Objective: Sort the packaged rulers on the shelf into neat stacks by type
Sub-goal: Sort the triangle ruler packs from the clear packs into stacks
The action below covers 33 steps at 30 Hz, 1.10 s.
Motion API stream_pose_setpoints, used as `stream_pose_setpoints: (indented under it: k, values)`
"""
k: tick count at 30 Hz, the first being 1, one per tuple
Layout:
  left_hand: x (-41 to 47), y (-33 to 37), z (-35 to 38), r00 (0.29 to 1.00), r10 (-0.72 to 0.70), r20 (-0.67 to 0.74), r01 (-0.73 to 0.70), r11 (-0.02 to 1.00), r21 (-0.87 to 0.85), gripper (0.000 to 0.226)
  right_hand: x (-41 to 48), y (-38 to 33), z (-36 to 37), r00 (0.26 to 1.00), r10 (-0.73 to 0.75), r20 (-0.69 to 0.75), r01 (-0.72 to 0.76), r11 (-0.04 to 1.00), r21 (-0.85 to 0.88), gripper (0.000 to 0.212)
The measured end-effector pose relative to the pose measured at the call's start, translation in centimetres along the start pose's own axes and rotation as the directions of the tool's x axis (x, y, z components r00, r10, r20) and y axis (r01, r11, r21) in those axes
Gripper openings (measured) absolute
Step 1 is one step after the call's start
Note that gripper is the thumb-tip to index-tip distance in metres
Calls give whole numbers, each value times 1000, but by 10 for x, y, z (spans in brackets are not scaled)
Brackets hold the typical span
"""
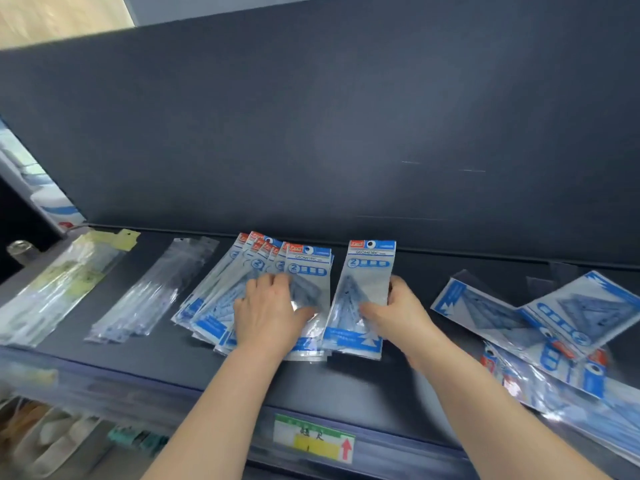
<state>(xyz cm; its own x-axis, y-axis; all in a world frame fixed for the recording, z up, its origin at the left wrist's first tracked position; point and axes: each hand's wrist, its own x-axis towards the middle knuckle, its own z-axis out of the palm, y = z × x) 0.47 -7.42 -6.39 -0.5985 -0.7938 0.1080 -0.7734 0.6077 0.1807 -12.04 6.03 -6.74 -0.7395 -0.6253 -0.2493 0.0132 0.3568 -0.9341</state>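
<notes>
- Pressing down with the left hand [266, 315], fingers straight and spread, palm flat on the fan [211, 306] of blue set-square packs.
- Gripping one pack [363, 289] with the right hand [398, 315], thumb across the front and fingers curled round the right edge.
- Held just beside the fan, header end toward the back, left edge touching or just overlapping the fan's right side. Cannot tell whether lifted or lying flat.
- Judged roughly halfway through the sort.
- Already grouped by type: yellow packs [59, 285] at far left, clear packs [156, 292] next, then the fan at the middle of the shelf [346, 386].
- None squared up yet. The fan is splayed with headers staggered, and the other two groups lie slanted.
- Left to do, by the look of it: adding the held pack, gathering the heap [540, 327] of like blue packs lying crossed and overlapping at right, well apart from the fan, then straightening every group.
- Both forearms reaching forward from below, bare, converging on the middle of the shelf, hands near each other with the held pack between.
- Behind, a dark back panel [311, 133]. On the shelf's front edge, a green-and-yellow label [313, 441] with a red arrow.
- Below at left, blurred goods, too unclear to name.
</notes>
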Motion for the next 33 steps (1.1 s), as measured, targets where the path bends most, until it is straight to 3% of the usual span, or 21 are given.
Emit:
stream_pose_setpoints:
  k: [2,3,5,7,12,16,19,23,25,29,33]
  values:
    - [5,-6,-3,1000,14,7,-13,999,-53,44,5,-6,15,998,-59,-26,44,915,-401,74]
    - [6,-8,-4,999,45,3,-45,996,-71,39,6,-7,21,992,-122,-36,75,790,-609,78]
    - [8,-9,-6,990,140,-13,-140,987,-81,34,3,-7,29,965,-262,17,161,540,-826,57]
    - [12,-2,-8,977,209,-31,-211,972,-103,30,-1,-3,30,952,-295,80,215,459,-862,36]
    - [20,37,-8,941,336,44,-322,927,-193,29,-20,10,-3,928,-373,-7,165,426,-890,27]
    - [13,87,0,873,472,124,-415,851,-320,26,-38,26,-61,930,-324,-172,-19,426,-905,29]
    - [-3,137,7,794,585,167,-504,786,-359,24,-53,41,-109,906,-287,-312,-144,483,-864,28]
    - [-24,208,11,747,627,220,-524,759,-385,37,-68,64,-169,872,-215,-439,-283,511,-812,36]
    - [-29,242,17,748,613,255,-521,780,-347,45,-73,74,-193,884,-193,-426,-287,495,-820,37]
    - [-32,292,38,791,522,320,-494,853,-170,58,-80,91,-225,941,-181,-285,-147,542,-827,39]
    - [-35,312,47,839,447,311,-402,894,-199,57,-84,99,-242,968,-188,-168,-38,551,-834,33]
